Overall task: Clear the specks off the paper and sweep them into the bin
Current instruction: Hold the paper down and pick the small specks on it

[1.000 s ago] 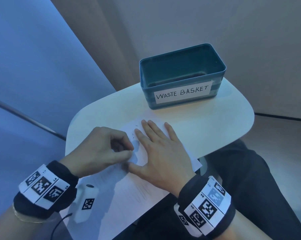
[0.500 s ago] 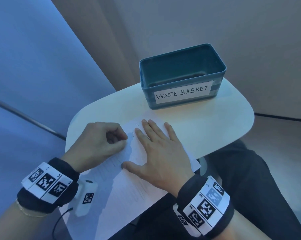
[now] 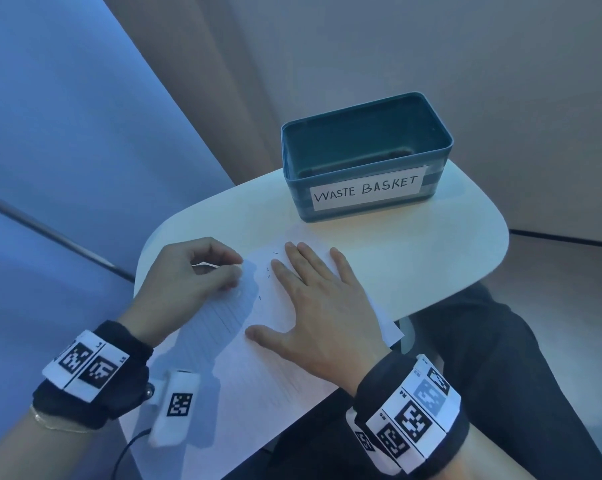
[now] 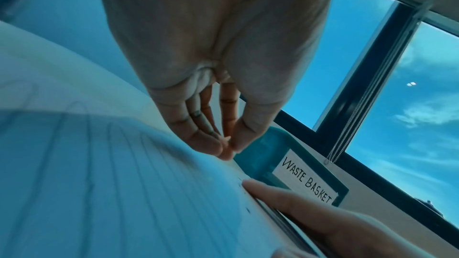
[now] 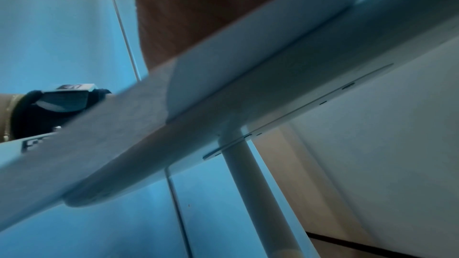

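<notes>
A white lined sheet of paper [image 3: 275, 368] lies on the small white table [image 3: 431, 244] and overhangs its near edge. A few tiny dark specks [image 3: 267, 270] sit on the sheet's far part, between my hands. My left hand [image 3: 202, 271] pinches the sheet's left edge between thumb and fingers and lifts it, so the paper [image 4: 124, 164] bulges below the left hand [image 4: 228, 146]. My right hand [image 3: 313, 289] lies flat on the sheet with straight, spread fingers, right of the specks. The teal bin [image 3: 297, 199], labelled WASTE BASKET, stands just beyond the paper.
The table is narrow and rounded, on a single white leg [image 5: 248, 174]. My dark-trousered legs [image 3: 500, 358] are under its right side. A blue wall panel [image 3: 67, 150] rises on the left. A window shows behind the bin [image 4: 268, 154] in the left wrist view.
My left hand has moved left and away from my right hand, drawing the paper's left edge up with it. The right hand stays flat in place.
</notes>
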